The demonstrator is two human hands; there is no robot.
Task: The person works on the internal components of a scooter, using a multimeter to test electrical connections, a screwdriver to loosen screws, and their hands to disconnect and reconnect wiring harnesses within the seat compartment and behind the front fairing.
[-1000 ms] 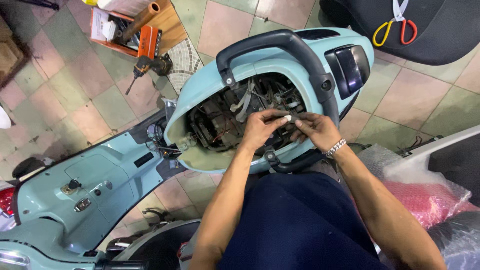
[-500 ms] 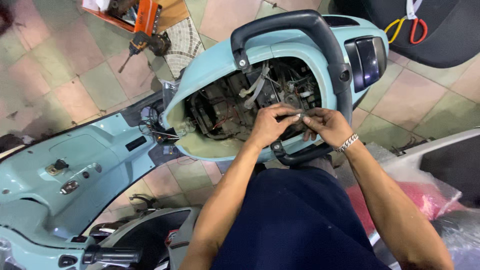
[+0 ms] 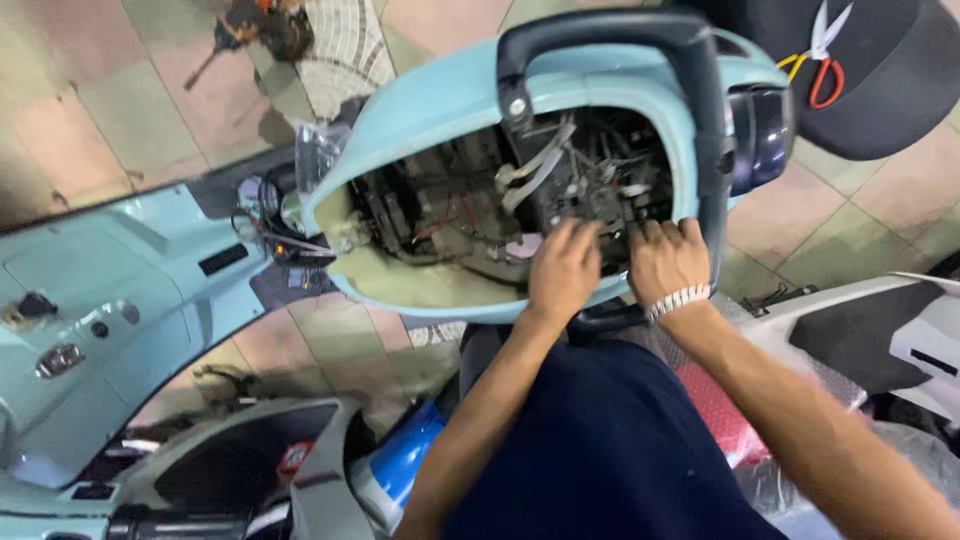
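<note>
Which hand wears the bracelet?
The right hand: a silver link bracelet circles its wrist. The left hand, beside it in the scooter's open rear, has a bare wrist.

Scooter rear shell (image 3: 440,90) centre frame, opened on top. Wiring (image 3: 480,200) inside shell. Grab rail (image 3: 690,60) arches over shell's right end. Left hand (image 3: 565,268) and right hand (image 3: 668,262) side by side at shell's near right rim, fingers inside. Front panel (image 3: 110,300) left of shell. Scissors (image 3: 820,50) on seat (image 3: 890,90), upper right. Drill (image 3: 255,25) on floor (image 3: 80,100), behind shell.
</note>
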